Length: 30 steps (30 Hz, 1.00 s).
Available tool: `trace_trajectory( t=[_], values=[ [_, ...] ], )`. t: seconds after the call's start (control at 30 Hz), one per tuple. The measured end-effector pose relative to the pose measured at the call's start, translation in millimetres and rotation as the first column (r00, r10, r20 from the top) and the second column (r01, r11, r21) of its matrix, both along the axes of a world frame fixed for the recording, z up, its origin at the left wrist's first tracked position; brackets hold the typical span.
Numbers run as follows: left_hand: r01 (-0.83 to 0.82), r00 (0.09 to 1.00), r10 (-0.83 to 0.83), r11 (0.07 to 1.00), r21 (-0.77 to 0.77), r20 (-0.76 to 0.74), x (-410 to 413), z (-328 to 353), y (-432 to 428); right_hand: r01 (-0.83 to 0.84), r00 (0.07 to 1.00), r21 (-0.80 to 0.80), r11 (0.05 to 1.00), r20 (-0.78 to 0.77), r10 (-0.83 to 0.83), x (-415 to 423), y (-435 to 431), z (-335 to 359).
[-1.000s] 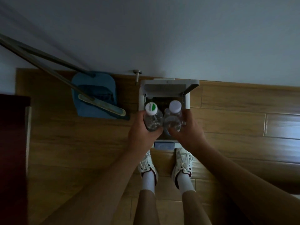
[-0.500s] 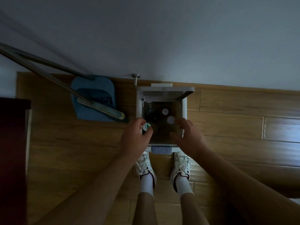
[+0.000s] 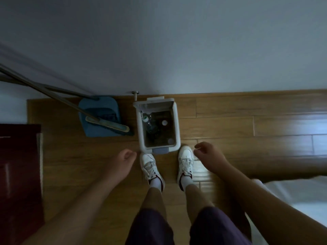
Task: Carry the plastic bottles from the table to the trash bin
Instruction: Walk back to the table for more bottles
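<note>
A white trash bin (image 3: 177, 128) stands on the floor against the wall, its lid up. Inside lie clear plastic bottles (image 3: 151, 125); one has a green-and-white cap (image 3: 145, 118), another a white cap (image 3: 164, 122). My left hand (image 3: 122, 165) hangs low to the left of the bin, fingers loosely curled, holding nothing. On the other side, my right hand (image 3: 209, 156) is also empty with fingers loosely apart. Both hands are clear of the bin, near my white shoes.
A blue dustpan (image 3: 95, 110) with a broom (image 3: 109, 125) across it sits left of the bin, long handles slanting up left. A metal door stop (image 3: 135, 94) is at the wall. Dark red furniture (image 3: 19, 174) is at the left; a white bed edge (image 3: 292, 197) at lower right.
Both hands held a bottle each over the bin, let them drop in, then drew back and down to my sides. The bottles now lie inside the bin.
</note>
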<state>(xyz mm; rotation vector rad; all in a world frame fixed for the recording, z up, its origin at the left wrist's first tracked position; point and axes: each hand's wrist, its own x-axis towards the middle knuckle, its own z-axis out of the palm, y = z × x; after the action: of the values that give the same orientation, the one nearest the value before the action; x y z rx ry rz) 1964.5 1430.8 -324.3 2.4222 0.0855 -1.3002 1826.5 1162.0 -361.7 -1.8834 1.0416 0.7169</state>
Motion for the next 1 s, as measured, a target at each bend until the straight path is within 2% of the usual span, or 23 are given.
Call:
trace_trajectory(
  t=[0.23, 0.47, 0.57, 0.67, 0.73, 0.9, 1.0],
  values=[
    [0.149, 0.988, -0.142, 0.982, -0.114, 0.068, -13, 136, -40, 0.278, 0.96, -0.053, 0.959, 0.032, -0.277, -80, -28, 145],
    [0.307, 0.951, -0.297, 0.94, -0.152, 0.082, -13, 208, -95, 0.554, 0.83, -0.027, 0.832, 0.096, -0.55, -157, -26, 253],
    [0.384, 0.923, -0.379, 0.906, -0.178, 0.062, -24, 228, -125, 0.667, 0.741, -0.017, 0.745, 0.12, -0.661, -196, -18, 268],
    [0.511, 0.86, -0.507, 0.849, -0.138, 0.064, -32, 233, -152, 0.814, 0.576, -0.02, 0.581, 0.156, -0.802, -230, -12, 280],
    [0.56, 0.828, -0.558, 0.82, -0.122, 0.054, -32, 226, -169, 0.859, 0.508, -0.022, 0.512, 0.169, -0.845, -251, -13, 283],
    [0.565, 0.825, -0.56, 0.817, -0.112, 0.074, -27, 213, -224, 0.903, 0.426, -0.002, 0.429, 0.123, -0.896, -297, -35, 272],
    [0.536, 0.844, -0.527, 0.833, -0.134, 0.101, -28, 215, -265, 0.942, 0.331, 0.006, 0.335, 0.143, -0.933, -308, -62, 271]
  ],
)
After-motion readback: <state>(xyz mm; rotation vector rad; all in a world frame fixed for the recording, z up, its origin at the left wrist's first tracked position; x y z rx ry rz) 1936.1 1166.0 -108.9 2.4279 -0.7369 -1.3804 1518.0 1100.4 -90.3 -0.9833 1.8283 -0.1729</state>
